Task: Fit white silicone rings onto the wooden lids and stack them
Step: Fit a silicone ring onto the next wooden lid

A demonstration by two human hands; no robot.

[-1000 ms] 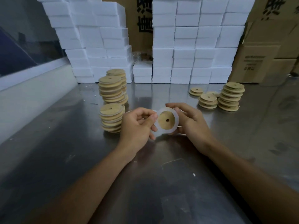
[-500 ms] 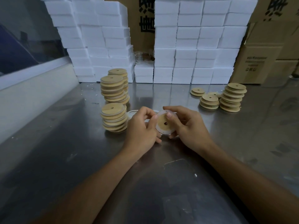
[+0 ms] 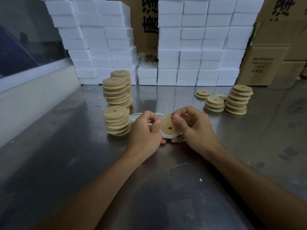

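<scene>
Here, wooden lid point(image 3: 169, 126) — round, center hole, white ring point(image 3: 164, 135) hugging its rim.

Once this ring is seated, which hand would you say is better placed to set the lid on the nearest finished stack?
Probably the left hand: the nearest ringed stack stands right beside it, left of the lid.

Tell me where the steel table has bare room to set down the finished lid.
Bare steel lies between the near left stack and the window ledge, and in the middle strip between the tall left stacks and the right stacks. Behind the hands, loose rings crowd it.
</scene>
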